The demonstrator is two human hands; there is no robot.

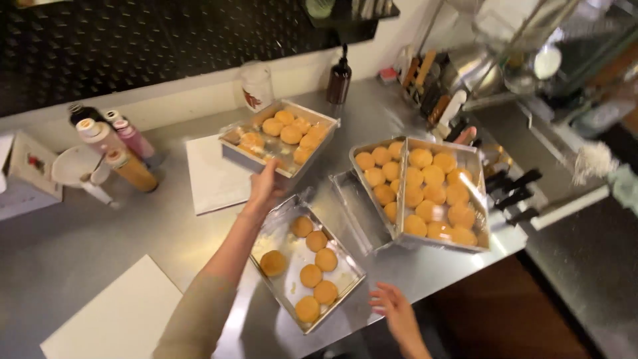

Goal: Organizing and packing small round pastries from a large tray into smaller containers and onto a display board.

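My left hand (266, 186) reaches forward and grips the near rim of the back metal tray (229, 151), which holds several golden round buns (290, 134) under loose clear film. My right hand (393, 307) hovers low with its fingers spread and nothing in it, just right of the near tray (345, 282). That tray holds several buns (310, 274). To the right stands a larger tray (480, 199) packed with buns (425, 193), with an empty clear lid or tray (359, 209) against its left side. Another person's fingertips (466, 135) touch its far corner.
Squeeze bottles (129, 166) and a white cup-like piece (74, 166) stand at the left beside a white box (26, 176). White sheets (212, 176) (116, 319) lie on the steel counter (166, 233). A dark pump bottle (339, 80), a jar (256, 86) and black-handled knives (515, 189) line the back and right.
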